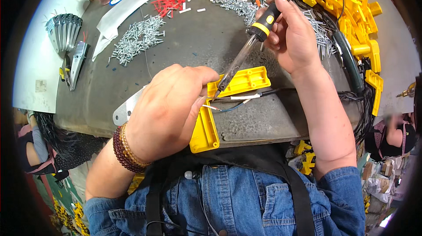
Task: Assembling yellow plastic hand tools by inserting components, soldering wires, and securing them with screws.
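Note:
My right hand (294,33) is closed around the black-and-yellow handle of a soldering iron (239,58), which slants down to the left. Its tip is at the fingers of my left hand (169,108), over the corner of an L-shaped yellow plastic housing (204,128). My left hand is closed in a pinch; what lies between the fingertips is hidden. A metal plate (125,109) with a hole sticks out from beneath that hand. Thin wires with white sleeves (245,97) lead from the tip toward a black cable on the right.
Screws (140,38), red sleeves (169,3) and nuts (237,9) lie in heaps farther back. Yellow housings (351,11) pile up at the far right beside black cables (347,62). Metal plates (63,31) and pliers (66,69) are at left. People sit at both sides.

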Available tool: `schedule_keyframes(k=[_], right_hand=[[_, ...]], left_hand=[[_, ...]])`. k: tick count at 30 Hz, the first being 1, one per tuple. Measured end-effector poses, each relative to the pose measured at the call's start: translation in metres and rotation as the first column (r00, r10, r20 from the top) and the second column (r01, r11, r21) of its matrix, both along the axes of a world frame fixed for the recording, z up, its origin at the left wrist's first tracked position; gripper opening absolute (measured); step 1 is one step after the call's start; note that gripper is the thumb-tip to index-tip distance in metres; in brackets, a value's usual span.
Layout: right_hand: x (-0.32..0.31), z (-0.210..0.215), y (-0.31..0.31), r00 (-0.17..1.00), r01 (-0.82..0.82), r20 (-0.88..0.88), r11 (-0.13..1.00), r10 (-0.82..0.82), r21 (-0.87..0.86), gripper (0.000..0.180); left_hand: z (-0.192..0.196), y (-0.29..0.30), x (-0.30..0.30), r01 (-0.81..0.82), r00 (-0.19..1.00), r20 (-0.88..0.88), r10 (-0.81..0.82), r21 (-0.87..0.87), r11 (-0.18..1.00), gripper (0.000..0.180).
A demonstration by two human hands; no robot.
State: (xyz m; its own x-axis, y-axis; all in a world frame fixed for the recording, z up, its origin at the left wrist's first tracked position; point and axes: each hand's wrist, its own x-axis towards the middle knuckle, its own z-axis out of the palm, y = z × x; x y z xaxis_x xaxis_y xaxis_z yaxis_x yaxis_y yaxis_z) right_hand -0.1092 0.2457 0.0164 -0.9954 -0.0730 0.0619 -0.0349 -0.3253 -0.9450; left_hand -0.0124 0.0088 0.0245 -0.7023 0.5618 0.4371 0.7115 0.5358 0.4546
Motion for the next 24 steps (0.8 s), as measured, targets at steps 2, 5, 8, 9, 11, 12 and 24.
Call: schedule_keyframes(k=[2,5,8,9,11,12,24], right_hand=[[0.002,0.001,0.001,1.000,-0.007,-0.008,1.000,0.007,-0.002,0.022],[0.002,0.001,0.002,1.000,-0.021,-0.019,1.000,0.021,-0.003,0.023],[0.002,0.001,0.000,0.999,-0.025,-0.024,1.000,0.025,0.002,0.024],[0.003,0.001,-0.001,0.999,-0.021,-0.025,1.000,0.021,0.004,0.024],[0.002,0.000,0.000,0.999,-0.027,-0.031,1.000,0.027,-0.002,0.025],[0.002,0.000,0.000,0.999,-0.033,-0.038,0.999,0.032,-0.009,0.025],[0.000,0.005,0.024,0.990,-0.047,-0.134,0.996,0.037,-0.074,0.029]], left_hand=[[0.001,0.001,0.000,0.004,1.000,0.006,-0.004,0.006,1.000,0.033],[0.001,0.000,0.000,0.013,1.000,0.013,-0.013,0.006,1.000,0.033],[0.001,-0.001,0.001,0.015,1.000,0.016,-0.015,0.002,1.000,0.032],[0.001,0.000,0.001,0.015,1.000,0.020,-0.015,0.001,1.000,0.031],[0.000,0.000,0.002,0.017,1.000,0.025,-0.017,0.001,1.000,0.031],[0.000,0.000,0.002,0.010,1.000,0.025,-0.011,0.004,1.000,0.031],[0.007,-0.003,0.009,-0.011,0.999,-0.033,0.011,0.025,1.000,0.037]])
